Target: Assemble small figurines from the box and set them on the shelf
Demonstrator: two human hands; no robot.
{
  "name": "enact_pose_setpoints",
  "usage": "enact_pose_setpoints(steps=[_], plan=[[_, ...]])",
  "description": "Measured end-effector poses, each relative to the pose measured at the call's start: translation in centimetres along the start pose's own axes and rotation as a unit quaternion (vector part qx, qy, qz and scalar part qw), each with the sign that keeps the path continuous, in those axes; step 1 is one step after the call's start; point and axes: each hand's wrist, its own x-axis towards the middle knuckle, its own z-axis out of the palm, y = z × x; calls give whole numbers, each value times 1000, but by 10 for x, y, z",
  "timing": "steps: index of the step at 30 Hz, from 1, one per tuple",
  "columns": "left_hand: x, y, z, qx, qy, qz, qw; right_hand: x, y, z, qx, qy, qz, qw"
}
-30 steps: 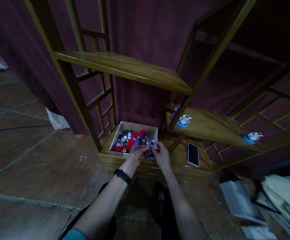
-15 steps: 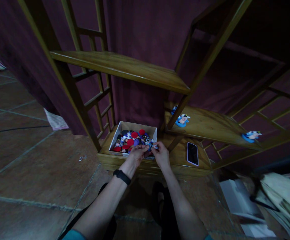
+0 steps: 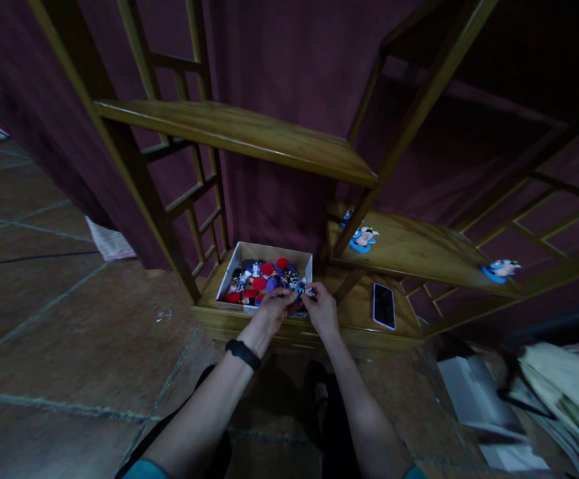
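Both hands meet at the front right corner of a shallow white cardboard box [image 3: 310,265]. Between their fingertips is a small blue-and-white figurine [image 3: 301,287], partly hidden by the fingers. My left hand [image 3: 275,306], with a black band on its wrist, pinches it from the left. My right hand [image 3: 322,309] pinches its right side with closed fingers. Inside the box lie several small figurines with red, purple and dark round bases, among them a red base [image 3: 259,284].
The box stands on the low wooden shelf [image 3: 349,319], with a phone [image 3: 383,306] to the right. A raised shelf [image 3: 419,249] holds blue-based figurines, including one [image 3: 363,239] near the post and another [image 3: 501,270] at its right end. An upper shelf [image 3: 239,133] overhangs the box.
The view has shifted very slightly. Both hands stay at the box corner with the figurine between their fingers; only small finger movement shows.
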Motion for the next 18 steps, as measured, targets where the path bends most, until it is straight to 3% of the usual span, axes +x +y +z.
enact_pose_setpoints(steps=[9,18], plan=[[-3,10,2,-13,6,-42,999,2,6,11,90,-21,-3,996],[-4,11,3,10,-11,-43,999,5,13,14,64,-41,0,997]])
